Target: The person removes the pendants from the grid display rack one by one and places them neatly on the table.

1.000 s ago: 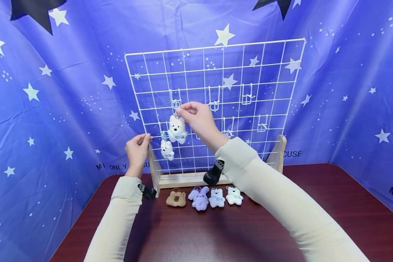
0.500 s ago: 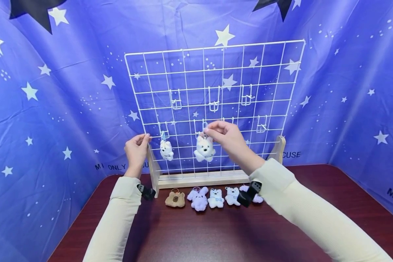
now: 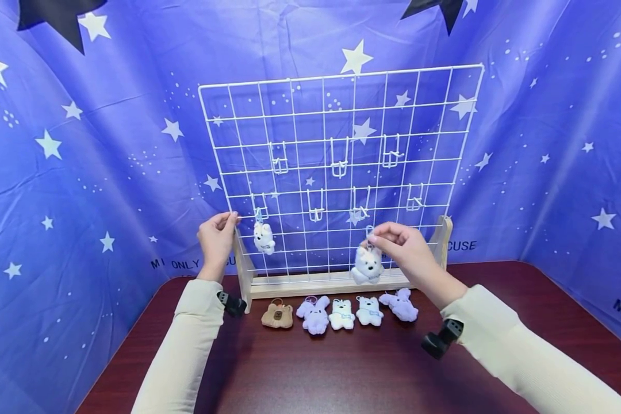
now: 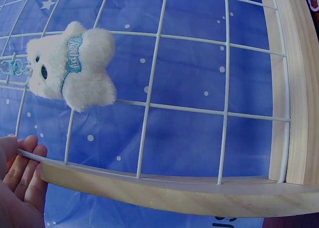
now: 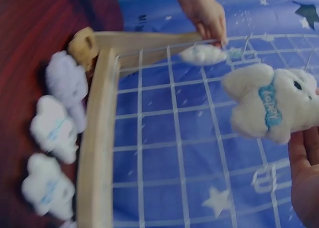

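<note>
My right hand (image 3: pixel 409 247) pinches the clasp end of a white plush bear keychain (image 3: pixel 367 265), which dangles in front of the lower right part of the white wire grid rack (image 3: pixel 323 112). In the right wrist view this bear (image 5: pixel 271 101) shows a blue lettered band. At the rack's left edge, my left hand (image 3: pixel 217 238) pinches the side wire between thumb and fingers. Close beside it another white plush bear keychain (image 3: pixel 263 238) hangs from a hook by a light blue clasp; the left wrist view shows that bear (image 4: pixel 75 66) sideways.
Several wire hooks, such as one hook (image 3: pixel 338 164), sit on the grid. Along its wooden base (image 3: pixel 300 287) on the dark red table (image 3: pixel 290 368) lie a brown plush (image 3: pixel 277 315), a lilac rabbit plush (image 3: pixel 315 316), two white bears (image 3: pixel 370 311) and another lilac plush (image 3: pixel 401 305).
My right hand has carried the white bear keychain from the upper left hook rightward and down across the rack. The left hand keeps its place on the side wire.
</note>
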{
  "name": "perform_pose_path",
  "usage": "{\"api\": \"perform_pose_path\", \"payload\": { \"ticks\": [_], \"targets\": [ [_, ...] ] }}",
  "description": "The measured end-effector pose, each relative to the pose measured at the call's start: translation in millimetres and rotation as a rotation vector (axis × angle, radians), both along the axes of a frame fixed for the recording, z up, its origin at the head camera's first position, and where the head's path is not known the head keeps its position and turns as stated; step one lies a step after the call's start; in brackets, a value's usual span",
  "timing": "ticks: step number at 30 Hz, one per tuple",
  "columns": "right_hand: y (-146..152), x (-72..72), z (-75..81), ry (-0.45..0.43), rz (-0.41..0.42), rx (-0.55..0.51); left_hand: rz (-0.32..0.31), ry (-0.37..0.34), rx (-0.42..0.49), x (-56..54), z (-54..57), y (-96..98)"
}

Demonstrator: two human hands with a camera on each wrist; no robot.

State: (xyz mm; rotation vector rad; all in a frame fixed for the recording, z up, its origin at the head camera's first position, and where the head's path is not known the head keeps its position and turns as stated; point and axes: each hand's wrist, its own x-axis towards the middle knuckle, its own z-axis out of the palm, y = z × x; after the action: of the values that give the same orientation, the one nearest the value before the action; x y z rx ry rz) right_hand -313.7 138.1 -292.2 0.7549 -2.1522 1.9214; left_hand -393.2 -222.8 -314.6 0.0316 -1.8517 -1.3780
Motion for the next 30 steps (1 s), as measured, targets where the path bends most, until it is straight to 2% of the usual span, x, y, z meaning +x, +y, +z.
{"api": "perform_pose_path", "payload": {
  "ticks": [4,8,11,15,21,26,30],
  "targets": [
    [21,0.3,-17.8,-0.007,-0.004,-0.003,0.0,-0.002,0.006,1.1,0.2,0.1],
    [42,-0.4,-35.1,-0.012,0.032,-0.051,-0.003,-0.006,0.015,2.2,0.6,0.3],
    [59,-1.0,-49.2,-0.006,0.004,-0.035,-0.005,-0.011,0.02,2.8,1.0,0.5],
    [81,-2.1,-69.4,0.004,-0.075,0.009,-0.007,-0.021,0.016,2.3,1.8,0.7],
    [106,-6.6,-97.2,-0.012,-0.11,-0.01,-0.009,-0.011,0.023,1.7,2.5,-0.3],
    [122,-10.0,-116.7,-0.044,-0.096,0.03,-0.01,-0.014,0.019,2.6,2.6,0.3],
    [131,-12.8,-127.2,-0.102,-0.046,0.058,-0.015,-0.023,0.022,2.7,2.1,0.7]
  ]
}}
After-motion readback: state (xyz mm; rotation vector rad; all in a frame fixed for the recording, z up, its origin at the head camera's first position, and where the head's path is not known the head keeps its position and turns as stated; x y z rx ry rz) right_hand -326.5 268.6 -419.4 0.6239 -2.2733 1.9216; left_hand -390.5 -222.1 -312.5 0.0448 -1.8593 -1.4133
